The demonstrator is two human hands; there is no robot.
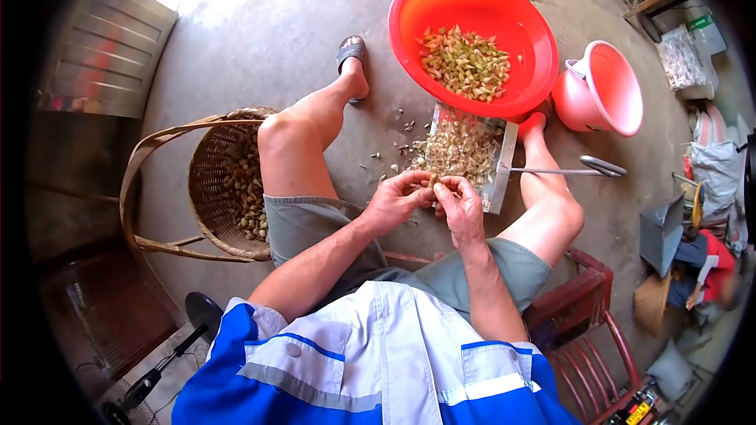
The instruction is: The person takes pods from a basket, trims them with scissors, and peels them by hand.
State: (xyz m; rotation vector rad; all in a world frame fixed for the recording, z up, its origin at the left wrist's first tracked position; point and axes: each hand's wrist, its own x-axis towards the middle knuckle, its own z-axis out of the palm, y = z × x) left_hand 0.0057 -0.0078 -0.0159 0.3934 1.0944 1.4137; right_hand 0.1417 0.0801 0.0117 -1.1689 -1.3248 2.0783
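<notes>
Both my hands meet above a metal dustpan, fingers pinched together at one small brownish bulb-like piece. My left hand grips it from the left, and my right hand pinches it from the right. Its exact kind is too small to tell. Below the fingers, the dustpan holds a heap of pale, papery peelings. Beyond it stands a red basin with many yellow-green pointed pieces in it. By my left knee, a wicker basket contains many brownish round pieces.
A pink bucket stands right of the basin. The dustpan's metal handle reaches across my right shin. Loose scraps lie on the concrete floor. A reddish wooden chair is beneath me; another person is at far right.
</notes>
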